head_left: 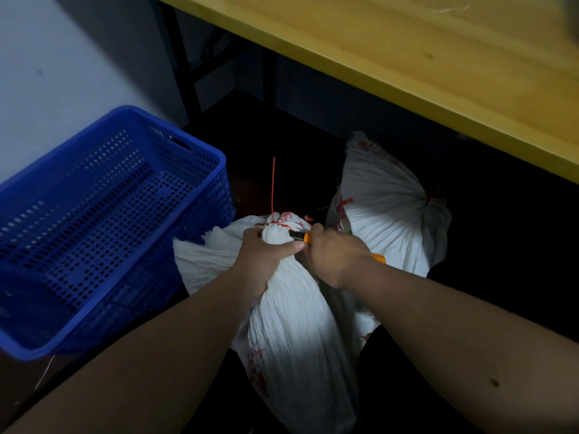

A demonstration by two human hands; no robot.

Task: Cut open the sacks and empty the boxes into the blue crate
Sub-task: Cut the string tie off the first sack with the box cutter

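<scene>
Now my left hand grips the sack neck at frame centre, steadying it so the knife clenched in my right hand reaches the tie; crate waits left.

A yellow wooden counter is seen across the upper right, its front edge running diagonally down toward the right border. A few pale scratches are visible on its top near the far right corner. Black metal legs and a slanted brace are seen beneath its left end, in shadow. A pale grey wall fills the upper left and is met by the dark floor, which is largely lost in shadow beneath the counter. Thin loose strands are seen lying on the floor at the lower left.
</scene>
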